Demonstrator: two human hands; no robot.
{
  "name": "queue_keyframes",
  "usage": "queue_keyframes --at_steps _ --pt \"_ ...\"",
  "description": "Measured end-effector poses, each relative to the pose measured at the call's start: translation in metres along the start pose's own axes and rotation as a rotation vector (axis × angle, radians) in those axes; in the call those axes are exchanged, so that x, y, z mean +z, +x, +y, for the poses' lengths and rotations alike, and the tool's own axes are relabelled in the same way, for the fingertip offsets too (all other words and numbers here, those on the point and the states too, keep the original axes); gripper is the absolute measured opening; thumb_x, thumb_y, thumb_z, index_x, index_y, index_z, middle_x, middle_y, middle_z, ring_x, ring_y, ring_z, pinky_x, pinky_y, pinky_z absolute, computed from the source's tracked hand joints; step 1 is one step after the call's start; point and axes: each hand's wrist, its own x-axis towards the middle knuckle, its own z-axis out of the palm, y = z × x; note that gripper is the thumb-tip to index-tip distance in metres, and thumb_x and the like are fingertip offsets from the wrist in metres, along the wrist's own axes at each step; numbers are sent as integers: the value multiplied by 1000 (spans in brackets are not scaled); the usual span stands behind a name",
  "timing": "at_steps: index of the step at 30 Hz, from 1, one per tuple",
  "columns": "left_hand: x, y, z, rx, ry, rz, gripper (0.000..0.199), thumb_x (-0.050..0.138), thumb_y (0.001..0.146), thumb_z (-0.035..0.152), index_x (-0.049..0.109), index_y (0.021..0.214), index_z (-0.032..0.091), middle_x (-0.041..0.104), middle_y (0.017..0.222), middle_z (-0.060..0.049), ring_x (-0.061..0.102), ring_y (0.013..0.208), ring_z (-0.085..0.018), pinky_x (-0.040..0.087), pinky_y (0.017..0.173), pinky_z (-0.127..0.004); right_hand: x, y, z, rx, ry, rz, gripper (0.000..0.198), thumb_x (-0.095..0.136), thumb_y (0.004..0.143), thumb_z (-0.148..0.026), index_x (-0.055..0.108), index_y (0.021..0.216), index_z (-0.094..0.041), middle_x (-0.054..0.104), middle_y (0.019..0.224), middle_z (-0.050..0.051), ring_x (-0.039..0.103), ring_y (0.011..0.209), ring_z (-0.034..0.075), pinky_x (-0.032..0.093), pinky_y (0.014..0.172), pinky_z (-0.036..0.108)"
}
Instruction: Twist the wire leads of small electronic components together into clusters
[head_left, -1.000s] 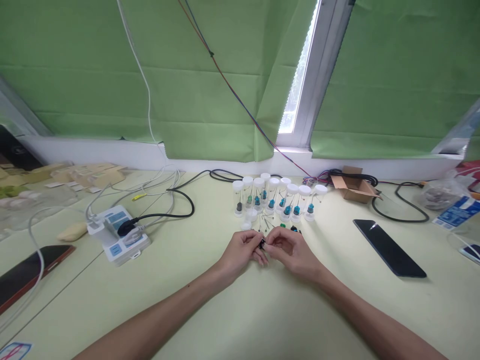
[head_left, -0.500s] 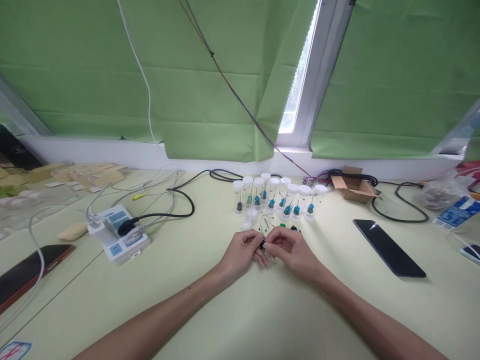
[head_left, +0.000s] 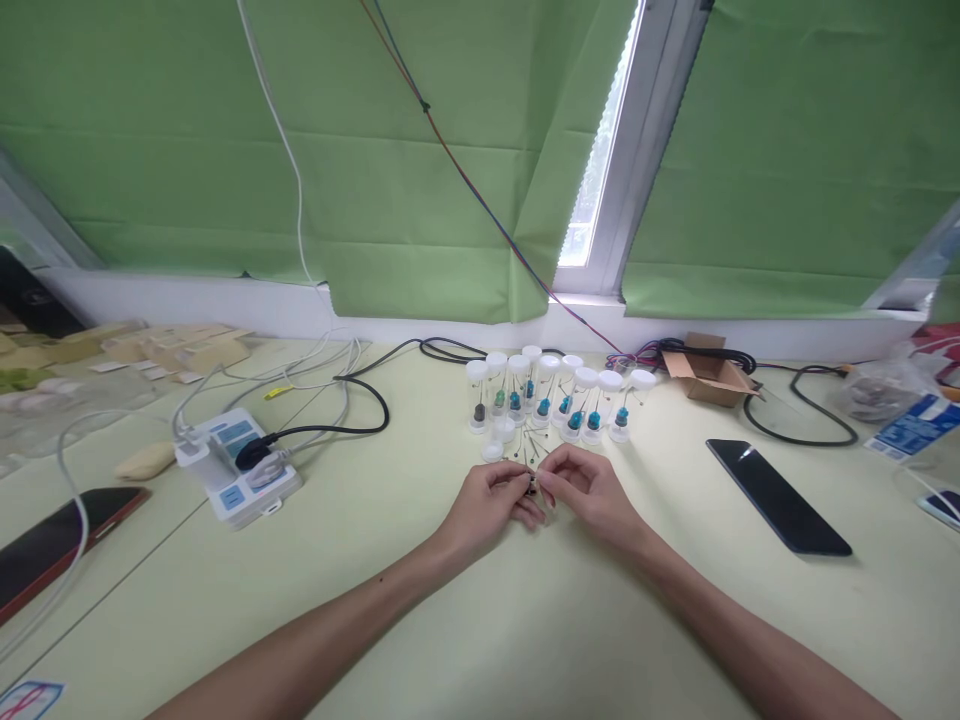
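My left hand is closed in a pinch on a small dark piece, too small to name. Meeting it from the right, my right hand has thumb and forefinger pressed together at the piece's edge; whether they grip anything is hidden. Just beyond the fingers lie several thin pins with dark round ends. Behind them stands a cluster of clear vials with white caps, most holding a blue part and a thin stem. A small white-lidded container sits beside the pins.
On the left are a white power strip with plugs and a phone. A black phone lies to the right, with an open cardboard box behind it. Black cables run along the table's back.
Both hands have shifted slightly to the right. The right fingertips have drawn back a little from the dark piece, which shows more now. Dark and green bits behind the right hand are now hidden.
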Motion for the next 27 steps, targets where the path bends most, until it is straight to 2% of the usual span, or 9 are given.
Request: queue_keyframes --at_steps 7,15,19,27 --pt "0 -1 -2 41 8 -3 33 71 79 41 67 88 9 70 73 -10 70 67 -21 57 62 -33 -2 0 2 -15 -11 7 26 69 83 -43 62 77 -18 60 69 1 56 62 14 48 61 29" --pt "-3 -1 -9 60 138 15 35 67 82 45 65 91 11 68 68 -7 71 63 -22 59 63 -36 -3 -1 0 -18 -35 -11 24 68 83 -39 61 74 -18 59 74 2 52 62 13 45 58 28" --pt "-3 -2 -10 86 209 23 34 63 85 47 65 89 13 68 65 -6 71 62 -22 59 63 -35 -4 -2 1 -52 -43 -25 19 67 85 -34 61 76 -18 59 76 2 54 65 14 46 62 28" --pt "-1 -4 -8 101 224 39 33 64 84 47 65 87 14 68 65 -5 70 60 -21 58 61 -32 -5 -3 2 -59 -69 -25 20 67 85 -37 61 77 -19 59 77 3 55 66 15 47 63 29"
